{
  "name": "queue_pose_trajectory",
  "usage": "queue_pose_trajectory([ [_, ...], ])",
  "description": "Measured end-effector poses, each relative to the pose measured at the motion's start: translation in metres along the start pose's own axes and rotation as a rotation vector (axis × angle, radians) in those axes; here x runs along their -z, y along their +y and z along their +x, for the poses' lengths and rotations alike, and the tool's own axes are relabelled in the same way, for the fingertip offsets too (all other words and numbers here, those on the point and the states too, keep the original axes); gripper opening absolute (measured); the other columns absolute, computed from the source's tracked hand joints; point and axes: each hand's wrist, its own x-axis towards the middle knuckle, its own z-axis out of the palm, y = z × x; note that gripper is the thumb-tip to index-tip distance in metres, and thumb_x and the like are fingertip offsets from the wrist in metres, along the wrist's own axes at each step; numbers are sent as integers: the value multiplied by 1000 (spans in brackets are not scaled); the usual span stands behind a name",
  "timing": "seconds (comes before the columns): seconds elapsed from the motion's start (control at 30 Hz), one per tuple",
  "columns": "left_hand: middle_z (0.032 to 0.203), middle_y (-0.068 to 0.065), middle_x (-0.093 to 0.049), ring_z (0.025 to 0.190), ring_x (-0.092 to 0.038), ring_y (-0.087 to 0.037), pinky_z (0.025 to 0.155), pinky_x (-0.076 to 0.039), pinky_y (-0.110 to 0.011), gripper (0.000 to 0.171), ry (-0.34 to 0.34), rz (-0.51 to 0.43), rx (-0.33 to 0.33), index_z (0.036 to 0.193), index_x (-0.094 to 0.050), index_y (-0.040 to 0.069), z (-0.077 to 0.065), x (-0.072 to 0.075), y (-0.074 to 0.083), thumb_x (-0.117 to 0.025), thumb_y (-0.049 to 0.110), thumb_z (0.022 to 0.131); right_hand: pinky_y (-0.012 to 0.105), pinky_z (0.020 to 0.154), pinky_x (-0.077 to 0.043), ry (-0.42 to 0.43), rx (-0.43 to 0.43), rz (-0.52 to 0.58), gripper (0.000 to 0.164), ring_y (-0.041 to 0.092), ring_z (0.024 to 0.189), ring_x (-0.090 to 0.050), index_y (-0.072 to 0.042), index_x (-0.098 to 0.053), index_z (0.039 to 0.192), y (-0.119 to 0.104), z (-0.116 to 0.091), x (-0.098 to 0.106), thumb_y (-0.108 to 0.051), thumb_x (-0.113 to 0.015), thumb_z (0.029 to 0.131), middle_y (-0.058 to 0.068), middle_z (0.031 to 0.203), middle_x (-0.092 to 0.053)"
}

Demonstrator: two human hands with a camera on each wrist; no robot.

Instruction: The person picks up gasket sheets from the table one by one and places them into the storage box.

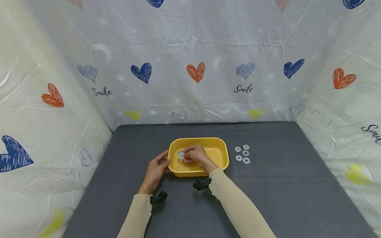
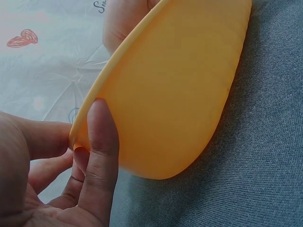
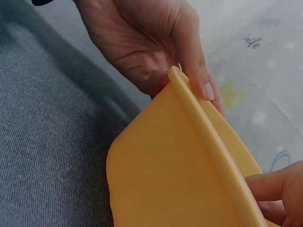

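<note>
A yellow plastic basin [image 1: 218, 158] with rounded corners stands on the dark grey table. My left hand [image 1: 156, 170] grips its left rim; in the left wrist view the thumb and fingers of that hand [image 2: 94, 165] pinch the edge from both sides. My right hand [image 1: 196, 156] reaches down into the basin, its fingertips pinching a flat metal washer [image 1: 181, 155] toward the left end. Another washer seems to lie right beside it, partly covered. In the right wrist view, the basin wall [image 3: 165, 161] hides most of the right hand [image 3: 279, 194] and the washers.
To the right of the basin, several loose flat washers [image 1: 245, 153] lie on the grey tablecloth [image 1: 285, 185]. White fabric walls [image 1: 190, 39] printed with hearts enclose the table at the back and both sides. A dark band [image 1: 202, 183] sits on each wrist.
</note>
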Motion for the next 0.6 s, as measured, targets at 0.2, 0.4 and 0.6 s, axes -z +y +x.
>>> queue_pose_trajectory([
  [0.2, 114, -6, -47, 96, -59, -23, 67, -58, -25, 49, 0, -8, -9, 147, -45, 13, 0, 0, 1, -57, 13, 100, 34, 72, -61, -8, 0, -35, 21, 22, 73, -73, 5, -70, 110, -1, 2, -5, 1, -66, 89, 18, 95, -71],
  [0.4, 114, -6, -46, 97, -59, -23, 67, -58, -26, 49, 1, -11, 6, 148, -45, 14, 0, 0, 3, -57, 14, 100, 32, 66, -61, -24, 8, -106, 17, 19, 66, -71, 4, -72, 105, 2, 5, -10, 1, -68, 88, 14, 89, -68],
  [0.6, 114, -6, -46, 99, -59, -25, 68, -59, -27, 50, 1, -6, 11, 148, -45, 15, -1, 0, 2, -57, 14, 100, 32, 67, -61, -4, 26, -157, 17, 20, 68, -72, 2, -72, 103, 5, 4, -13, 2, -69, 87, 13, 85, -69],
])
